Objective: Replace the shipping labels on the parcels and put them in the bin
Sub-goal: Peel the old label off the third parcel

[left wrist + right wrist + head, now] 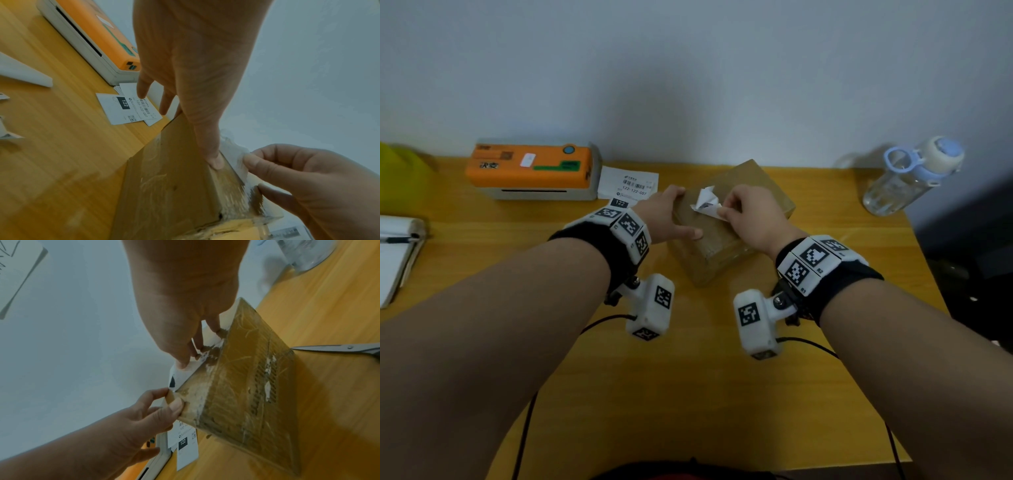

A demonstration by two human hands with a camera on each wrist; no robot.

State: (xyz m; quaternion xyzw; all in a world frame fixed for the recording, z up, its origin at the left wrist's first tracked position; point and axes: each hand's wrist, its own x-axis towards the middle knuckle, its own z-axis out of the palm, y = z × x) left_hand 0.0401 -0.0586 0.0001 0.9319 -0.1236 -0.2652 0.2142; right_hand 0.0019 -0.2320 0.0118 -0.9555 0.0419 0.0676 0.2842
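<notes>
A brown taped parcel (736,233) lies at an angle on the wooden table (688,377). My left hand (674,219) grips its left corner, thumb on top (213,160) and fingers over the far edge. My right hand (731,210) pinches the old white label (705,204), which stands partly peeled and curled up off the parcel's top. The right wrist view shows the label (179,374) lifted between thumb and fingers and the parcel (246,386) below it. New printed labels (628,185) marked 122 lie just left of the parcel.
An orange and white label printer (534,169) stands at the back left, against the wall. A clear water bottle (907,178) lies at the back right. Scissors (339,348) rest on the table right of the parcel. A notebook (397,253) and a yellow-green object (400,178) sit at far left.
</notes>
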